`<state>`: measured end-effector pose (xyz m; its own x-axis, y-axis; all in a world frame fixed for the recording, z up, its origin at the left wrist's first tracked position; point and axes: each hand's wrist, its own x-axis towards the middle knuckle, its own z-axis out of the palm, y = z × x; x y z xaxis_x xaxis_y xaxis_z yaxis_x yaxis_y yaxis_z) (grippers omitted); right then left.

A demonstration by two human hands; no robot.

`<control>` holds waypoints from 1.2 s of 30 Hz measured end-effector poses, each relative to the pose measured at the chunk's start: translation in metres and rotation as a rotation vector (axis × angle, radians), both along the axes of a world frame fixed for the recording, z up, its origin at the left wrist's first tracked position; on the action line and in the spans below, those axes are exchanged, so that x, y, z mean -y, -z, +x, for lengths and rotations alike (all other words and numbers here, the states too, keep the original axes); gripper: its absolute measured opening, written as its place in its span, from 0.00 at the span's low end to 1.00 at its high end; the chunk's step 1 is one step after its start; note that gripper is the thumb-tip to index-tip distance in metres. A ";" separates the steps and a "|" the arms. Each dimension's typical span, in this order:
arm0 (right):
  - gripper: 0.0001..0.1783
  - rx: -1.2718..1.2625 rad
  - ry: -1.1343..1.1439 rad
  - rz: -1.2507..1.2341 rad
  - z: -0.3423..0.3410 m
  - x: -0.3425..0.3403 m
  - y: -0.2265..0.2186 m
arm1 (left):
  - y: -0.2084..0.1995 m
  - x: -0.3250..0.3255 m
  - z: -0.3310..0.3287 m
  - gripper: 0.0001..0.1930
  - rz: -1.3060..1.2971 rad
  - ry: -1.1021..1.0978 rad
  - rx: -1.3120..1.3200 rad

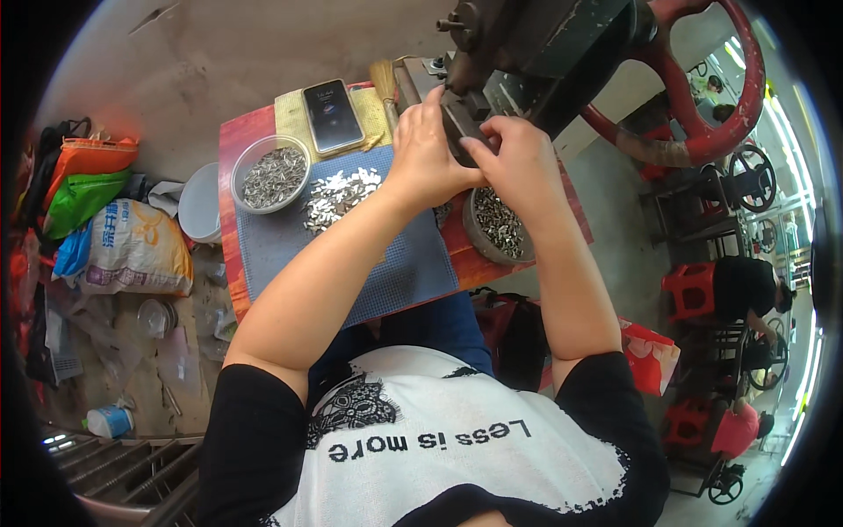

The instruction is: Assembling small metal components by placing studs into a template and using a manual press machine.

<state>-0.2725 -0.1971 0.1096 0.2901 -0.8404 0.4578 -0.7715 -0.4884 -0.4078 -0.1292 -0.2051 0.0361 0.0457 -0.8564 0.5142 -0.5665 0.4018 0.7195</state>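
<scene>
My left hand [424, 145] and my right hand [516, 156] meet at the die of a dark press machine [527, 53] at the table's far edge, fingers pinched together; what they grip is too small to make out. A pile of small shiny metal pieces [338, 195] lies on a blue-grey mat [395, 272] just left of my left wrist. Left of the pile stands a clear bowl [272, 173] of small metal parts. Under my right wrist sits a grey bowl [496, 227] of similar parts.
A phone [333, 115] lies on a yellow cloth behind the mat, beside a small brush [385, 83]. The press has a red handwheel [729, 97]. Bags [123, 246] and a white bucket [200, 204] sit on the floor at left. Other people work at similar machines at right [746, 285].
</scene>
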 end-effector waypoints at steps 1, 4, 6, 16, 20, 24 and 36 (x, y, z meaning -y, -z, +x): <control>0.17 0.009 0.005 0.137 0.000 -0.003 -0.011 | -0.001 -0.001 0.001 0.66 -0.005 0.003 0.000; 0.16 0.224 0.058 0.154 -0.020 0.017 0.001 | -0.005 -0.005 0.002 0.66 0.037 0.025 -0.002; 0.15 0.189 0.092 0.061 -0.032 0.035 0.022 | -0.003 -0.004 -0.003 0.66 0.006 -0.002 0.027; 0.28 0.182 0.174 0.227 -0.042 0.051 0.041 | -0.008 -0.007 -0.002 0.70 0.051 0.005 0.018; 0.20 1.241 0.453 0.099 -0.114 0.052 0.044 | -0.009 -0.009 -0.001 0.71 -0.002 -0.055 0.069; 0.18 1.280 0.247 -0.605 -0.155 0.074 0.005 | -0.003 -0.005 -0.003 0.71 -0.024 -0.050 0.036; 0.13 0.758 0.414 -0.134 -0.246 0.061 -0.158 | -0.011 0.055 0.020 0.77 0.135 0.059 -0.001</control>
<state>-0.5184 -0.2585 0.2672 -0.4490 -0.7365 0.5060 -0.4417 -0.3093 -0.8422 -0.1094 -0.2598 0.0475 -0.0063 -0.9190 0.3942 -0.5443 0.3339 0.7696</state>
